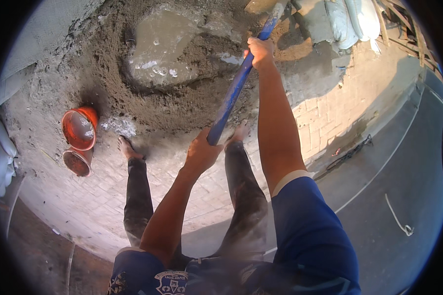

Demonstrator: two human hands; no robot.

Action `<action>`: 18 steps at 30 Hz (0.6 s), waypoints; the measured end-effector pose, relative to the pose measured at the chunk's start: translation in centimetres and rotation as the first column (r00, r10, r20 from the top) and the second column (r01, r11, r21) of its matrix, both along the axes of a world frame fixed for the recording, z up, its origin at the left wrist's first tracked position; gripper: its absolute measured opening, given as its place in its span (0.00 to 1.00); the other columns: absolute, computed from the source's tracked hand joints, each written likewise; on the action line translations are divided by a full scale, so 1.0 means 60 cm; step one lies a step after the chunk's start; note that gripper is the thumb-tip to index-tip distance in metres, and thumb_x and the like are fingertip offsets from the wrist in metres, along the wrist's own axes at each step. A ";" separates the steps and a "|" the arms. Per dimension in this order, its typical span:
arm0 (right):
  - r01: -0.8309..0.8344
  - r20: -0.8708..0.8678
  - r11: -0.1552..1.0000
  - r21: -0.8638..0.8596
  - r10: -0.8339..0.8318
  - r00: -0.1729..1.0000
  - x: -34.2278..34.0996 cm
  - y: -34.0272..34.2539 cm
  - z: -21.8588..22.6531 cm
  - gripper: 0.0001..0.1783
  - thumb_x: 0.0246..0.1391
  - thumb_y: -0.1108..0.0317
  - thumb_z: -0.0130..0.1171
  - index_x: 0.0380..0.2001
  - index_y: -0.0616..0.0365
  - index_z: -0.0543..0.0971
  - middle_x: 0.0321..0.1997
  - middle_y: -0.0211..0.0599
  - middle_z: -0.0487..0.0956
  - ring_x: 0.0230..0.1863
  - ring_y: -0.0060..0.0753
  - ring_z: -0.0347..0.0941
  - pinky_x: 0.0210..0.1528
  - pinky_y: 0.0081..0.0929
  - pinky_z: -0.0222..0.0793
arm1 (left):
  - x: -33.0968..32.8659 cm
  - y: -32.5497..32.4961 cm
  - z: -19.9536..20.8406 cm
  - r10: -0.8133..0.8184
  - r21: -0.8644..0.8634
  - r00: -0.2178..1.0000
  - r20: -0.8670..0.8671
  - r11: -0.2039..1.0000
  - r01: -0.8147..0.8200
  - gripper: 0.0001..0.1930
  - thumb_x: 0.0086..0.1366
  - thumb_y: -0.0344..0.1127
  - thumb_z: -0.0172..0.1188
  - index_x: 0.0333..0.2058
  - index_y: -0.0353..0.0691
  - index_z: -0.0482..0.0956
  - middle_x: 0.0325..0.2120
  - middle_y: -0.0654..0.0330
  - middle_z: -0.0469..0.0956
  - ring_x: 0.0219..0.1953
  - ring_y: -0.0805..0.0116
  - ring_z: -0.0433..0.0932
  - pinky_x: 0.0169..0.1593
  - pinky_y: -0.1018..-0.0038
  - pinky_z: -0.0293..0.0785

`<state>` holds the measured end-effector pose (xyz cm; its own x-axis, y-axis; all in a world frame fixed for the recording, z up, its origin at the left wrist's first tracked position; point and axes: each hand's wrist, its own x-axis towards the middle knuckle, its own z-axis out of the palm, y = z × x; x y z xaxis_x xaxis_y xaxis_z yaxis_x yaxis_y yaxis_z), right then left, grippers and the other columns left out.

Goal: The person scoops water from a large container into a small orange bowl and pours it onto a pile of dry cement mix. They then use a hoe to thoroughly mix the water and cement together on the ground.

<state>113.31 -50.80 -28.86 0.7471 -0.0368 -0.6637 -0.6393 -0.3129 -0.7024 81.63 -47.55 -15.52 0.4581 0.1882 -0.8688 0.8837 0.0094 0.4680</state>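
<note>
Centrally, a long blue handle [233, 98] slants between my two hands, the fingers of my left hand [202, 151] clamped about its near end and those of my right hand [262, 51] closed round it farther up; its working end lies beyond my right fingers, too indistinct to identify. Left of those fingers, a grey pool [165, 39] stands within a ring of damp, sandy mix [172, 113]. Mixing appears, in my judgement, only partly done: the ring looks wetted, but liquid and solids lie distinct, so blending seems left. Well left of my left fingers stands an orange bucket [87, 114] with greyish contents, whether liquid or residue I cannot tell; beside it, nearer me, a second bucket [87, 155] shows a dark interior. Right of my right fingers, farther out, lie white sacks [338, 24], contents hidden.
</note>
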 end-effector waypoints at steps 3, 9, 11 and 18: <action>-0.020 -0.075 0.995 -0.100 0.013 0.997 -0.099 -0.014 0.010 0.19 0.51 0.75 0.58 0.44 0.63 0.63 0.28 0.44 0.71 0.14 0.35 0.69 0.15 0.38 0.66 | -0.107 -0.034 -0.028 -0.045 0.050 0.998 -0.042 0.998 0.047 0.32 0.54 0.39 0.64 0.59 0.43 0.68 0.39 0.43 0.81 0.45 0.46 0.80 0.50 0.56 0.74; 0.012 -0.100 0.999 0.033 -0.008 0.995 -0.302 -0.029 0.122 0.19 0.49 0.77 0.55 0.44 0.62 0.63 0.27 0.39 0.69 0.11 0.30 0.65 0.13 0.30 0.65 | -0.313 -0.112 -0.016 -0.008 0.156 0.995 -0.101 0.987 0.023 0.29 0.57 0.33 0.61 0.59 0.49 0.68 0.33 0.46 0.82 0.39 0.44 0.82 0.43 0.56 0.77; -0.024 -0.042 0.999 0.033 0.025 0.999 -0.297 -0.010 0.125 0.19 0.49 0.77 0.55 0.44 0.63 0.63 0.26 0.39 0.69 0.11 0.30 0.65 0.12 0.30 0.65 | -0.310 -0.122 -0.072 0.019 0.265 0.999 0.048 0.964 -0.031 0.29 0.56 0.34 0.63 0.58 0.45 0.68 0.24 0.45 0.80 0.30 0.44 0.81 0.35 0.55 0.77; -0.196 0.164 0.980 -0.027 0.198 0.966 -0.013 0.140 0.055 0.22 0.52 0.72 0.60 0.47 0.68 0.64 0.27 0.44 0.73 0.19 0.32 0.73 0.20 0.34 0.70 | -0.010 -0.043 -0.192 0.205 0.278 0.962 0.182 0.927 -0.251 0.24 0.57 0.36 0.63 0.53 0.44 0.72 0.32 0.46 0.81 0.37 0.46 0.82 0.42 0.57 0.76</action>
<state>112.50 -42.40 -25.55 0.8395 0.1160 -0.5308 -0.4397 -0.4289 -0.7891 81.03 -50.14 -27.05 0.4906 0.5403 -0.6837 0.7950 0.0438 0.6050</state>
